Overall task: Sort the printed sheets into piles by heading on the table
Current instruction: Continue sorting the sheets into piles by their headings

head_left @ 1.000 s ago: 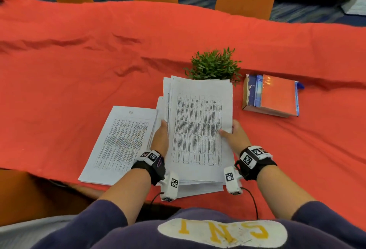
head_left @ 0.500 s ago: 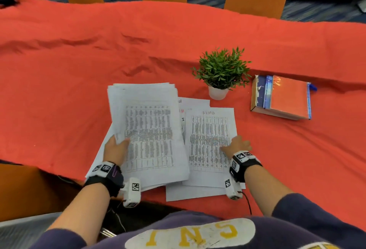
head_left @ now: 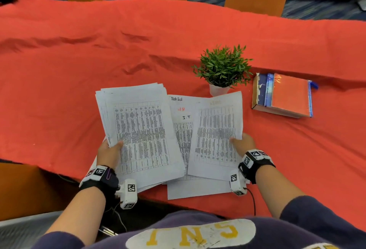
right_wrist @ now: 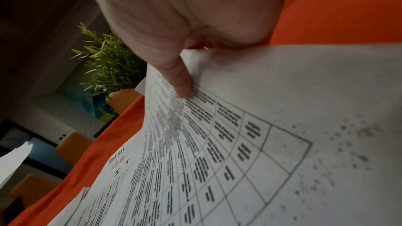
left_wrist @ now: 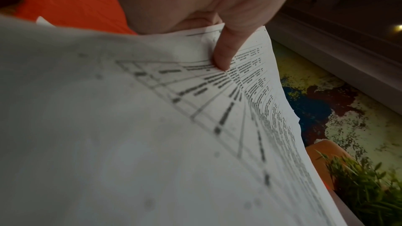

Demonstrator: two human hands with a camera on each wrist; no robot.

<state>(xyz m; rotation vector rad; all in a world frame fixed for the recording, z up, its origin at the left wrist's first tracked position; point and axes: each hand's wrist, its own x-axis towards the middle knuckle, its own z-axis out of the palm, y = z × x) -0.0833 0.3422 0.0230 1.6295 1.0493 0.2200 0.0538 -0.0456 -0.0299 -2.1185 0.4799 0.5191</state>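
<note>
At near table edge, sorting judged barely begun: thick stack (head_left: 138, 130) pinched by left hand (head_left: 109, 154); single sheet (head_left: 215, 140) pinched by right hand (head_left: 242, 143) over "Task list" sheet (head_left: 181, 110).

Fingers of both hands are hiding under the sheets; table text beyond each thumb (left_wrist: 222, 57) is blurring, unreadable.
</note>
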